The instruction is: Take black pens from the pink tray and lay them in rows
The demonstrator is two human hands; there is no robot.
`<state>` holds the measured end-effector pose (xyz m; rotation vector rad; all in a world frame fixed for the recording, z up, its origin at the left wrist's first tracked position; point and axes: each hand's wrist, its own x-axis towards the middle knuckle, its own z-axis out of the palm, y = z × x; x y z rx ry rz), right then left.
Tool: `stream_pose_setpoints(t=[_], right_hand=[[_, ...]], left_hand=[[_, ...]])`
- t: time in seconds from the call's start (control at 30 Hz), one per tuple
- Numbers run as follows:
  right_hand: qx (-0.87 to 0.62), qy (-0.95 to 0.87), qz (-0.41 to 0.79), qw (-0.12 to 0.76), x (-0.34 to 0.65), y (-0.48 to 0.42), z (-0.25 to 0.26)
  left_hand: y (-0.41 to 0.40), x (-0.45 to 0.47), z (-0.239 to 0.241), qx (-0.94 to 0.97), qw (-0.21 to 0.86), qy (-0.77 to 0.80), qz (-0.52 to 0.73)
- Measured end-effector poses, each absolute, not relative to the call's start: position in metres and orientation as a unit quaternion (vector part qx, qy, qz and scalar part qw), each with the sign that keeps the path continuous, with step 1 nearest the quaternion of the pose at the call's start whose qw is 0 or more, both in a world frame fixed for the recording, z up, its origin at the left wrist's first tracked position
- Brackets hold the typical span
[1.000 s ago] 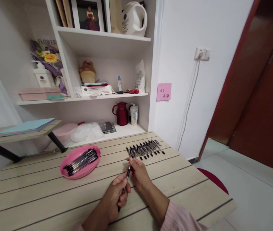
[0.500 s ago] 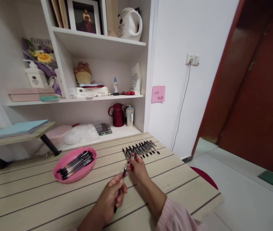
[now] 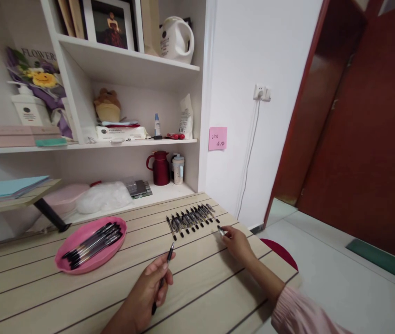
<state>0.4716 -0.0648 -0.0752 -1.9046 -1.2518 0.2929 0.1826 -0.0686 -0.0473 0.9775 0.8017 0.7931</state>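
Observation:
My left hand (image 3: 149, 290) is closed round a black pen (image 3: 162, 278) and holds it tilted above the wooden table (image 3: 27, 297), tip pointing away. My right hand (image 3: 237, 241) reaches out to the right end of a row of several pen caps (image 3: 190, 218) lying side by side. Its fingertips pinch a small dark cap (image 3: 220, 229) just above the tabletop. A pink tray (image 3: 89, 244) with several black pens in it sits to the left.
White shelves (image 3: 124, 144) at the back carry a red jug (image 3: 160, 168), a cup, bottles, a white kettle and a framed picture. A pink sticky note (image 3: 217, 138) hangs on the wall. The table's right edge drops to the floor beside a red door.
My right hand left the pen's tip and moved right to the end of the cap row with a cap pinched in it. The pen stays in my left hand. The camera turned right.

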Motion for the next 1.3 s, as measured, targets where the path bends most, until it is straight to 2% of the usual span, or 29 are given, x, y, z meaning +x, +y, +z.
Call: stream_pose_setpoints(t=[0.13, 0.33, 1.3], right_hand=[[-0.834, -0.481, 0.031, 0.268, 0.502, -0.067, -0.065], [-0.838, -0.512, 0.000, 0.190, 0.505, -0.056, -0.065], [-0.839, -0.528, -0.051, 0.118, 0.523, -0.063, -0.070]], left_hand=[[-0.070, 0.184, -0.047, 0.445, 0.731, 0.372, 0.360], [-0.070, 0.185, -0.046, 0.450, 0.726, 0.378, 0.357], [-0.071, 0.185, -0.046, 0.469, 0.716, 0.376, 0.356]])
